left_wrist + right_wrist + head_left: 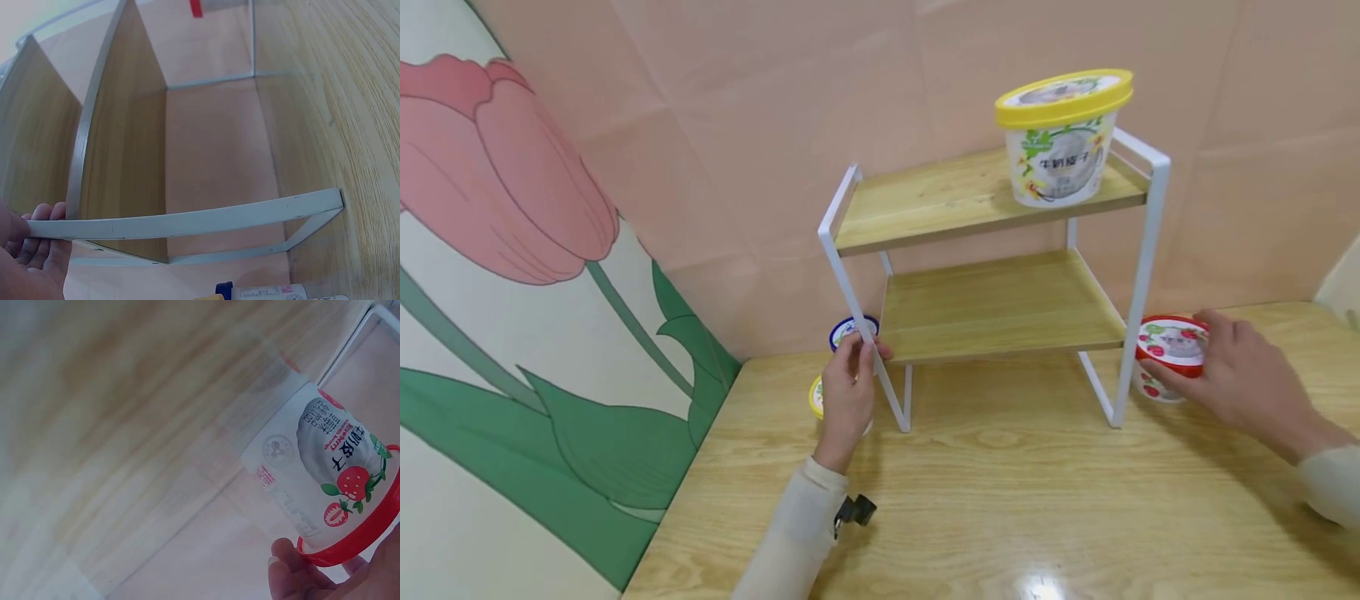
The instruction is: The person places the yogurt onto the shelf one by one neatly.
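Note:
A small two-tier rack [925,196] has wooden boards and white metal side frames. My left hand [846,396] grips its left front post [187,224], fingers and thumb around the bar in the left wrist view. At the rack's right side, a white paper tub with a red lid and strawberry print [1172,346] stands on the table. My right hand [1255,387] holds that tub [337,469] by the lid rim, thumb on the near side and fingers on the far side. Its base seems to rest on the wood.
A yellow-lidded tub [1060,158] stands on the upper board, at the right. Beyond my left hand are a blue-lidded tub [842,332] and another yellow-lidded tub [816,398], both partly hidden. A pink cloth wall [760,200] rises behind; a tulip-printed panel [550,192] borders the left.

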Demonstrator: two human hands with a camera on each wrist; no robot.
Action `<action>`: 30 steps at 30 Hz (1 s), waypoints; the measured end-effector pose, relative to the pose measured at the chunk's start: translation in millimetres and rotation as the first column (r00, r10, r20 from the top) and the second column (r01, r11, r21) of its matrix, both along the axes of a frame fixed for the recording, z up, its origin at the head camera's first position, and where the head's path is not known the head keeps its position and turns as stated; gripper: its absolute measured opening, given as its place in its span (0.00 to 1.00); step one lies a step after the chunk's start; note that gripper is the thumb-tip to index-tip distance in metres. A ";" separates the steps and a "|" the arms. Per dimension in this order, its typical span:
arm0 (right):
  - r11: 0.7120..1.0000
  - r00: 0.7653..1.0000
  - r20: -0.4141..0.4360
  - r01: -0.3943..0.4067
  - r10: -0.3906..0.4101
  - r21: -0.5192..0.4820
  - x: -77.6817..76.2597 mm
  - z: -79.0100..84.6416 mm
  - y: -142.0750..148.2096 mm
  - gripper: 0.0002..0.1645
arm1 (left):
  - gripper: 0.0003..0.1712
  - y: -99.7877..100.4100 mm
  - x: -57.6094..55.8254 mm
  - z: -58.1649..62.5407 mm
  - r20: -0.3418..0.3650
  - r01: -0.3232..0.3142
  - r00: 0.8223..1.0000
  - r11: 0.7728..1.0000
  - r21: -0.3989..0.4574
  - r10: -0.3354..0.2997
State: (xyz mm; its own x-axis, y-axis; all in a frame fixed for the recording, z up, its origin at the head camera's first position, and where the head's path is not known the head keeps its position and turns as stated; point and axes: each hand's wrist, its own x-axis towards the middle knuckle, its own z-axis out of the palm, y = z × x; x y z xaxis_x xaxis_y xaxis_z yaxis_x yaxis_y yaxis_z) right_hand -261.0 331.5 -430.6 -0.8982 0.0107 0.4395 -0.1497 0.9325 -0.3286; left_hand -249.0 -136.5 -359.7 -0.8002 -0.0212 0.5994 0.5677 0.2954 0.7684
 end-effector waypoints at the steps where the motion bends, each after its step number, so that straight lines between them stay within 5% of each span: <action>1: 1.000 1.000 -0.003 -0.003 0.003 -0.001 2.3 -0.1 -0.3 0.57 | 0.14 0.0 0.0 0.1 0.001 -0.001 1.000 1.000 0.003 0.001; 30: 1.000 0.999 0.032 0.016 -0.015 -0.016 55.5 2.3 -12.6 0.63 | 0.16 -1.9 0.8 -0.4 0.003 0.015 1.000 1.000 0.005 -0.015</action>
State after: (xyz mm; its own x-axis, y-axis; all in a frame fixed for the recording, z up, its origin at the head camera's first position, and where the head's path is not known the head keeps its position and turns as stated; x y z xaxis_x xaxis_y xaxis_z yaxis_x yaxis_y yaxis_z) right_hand -205.5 318.9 -428.3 -0.9115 0.0316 0.4100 -0.1244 0.9291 -0.3482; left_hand -248.2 -138.4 -360.1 -0.8025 -0.0118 0.5965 0.5694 0.2833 0.7717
